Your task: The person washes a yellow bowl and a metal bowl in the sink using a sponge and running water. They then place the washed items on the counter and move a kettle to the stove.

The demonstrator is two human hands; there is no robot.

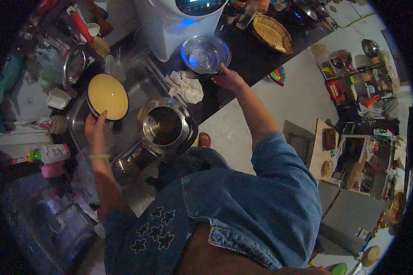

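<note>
My left hand point(97, 129) grips the lower rim of a yellow enamel bowl point(108, 97) with a dark edge, tilted above the sink point(146, 80). My right hand point(229, 78) is at the near rim of a shiny metal bowl point(205, 54) on the dark counter; its thumb lies over the rim, its other fingers are partly hidden. Between my arms an open metal pot point(163, 126) stands at the sink's near side. A crumpled white cloth point(185, 86) lies by the sink's edge, just below the metal bowl.
A white appliance point(165, 31) stands behind the metal bowl. An oval wicker basket point(272, 32) lies on the counter at the right. Left of the sink are a metal lid point(75, 68), a white container point(58, 98) and a bottle point(53, 153). Crowded shelves point(361, 82) stand at the far right.
</note>
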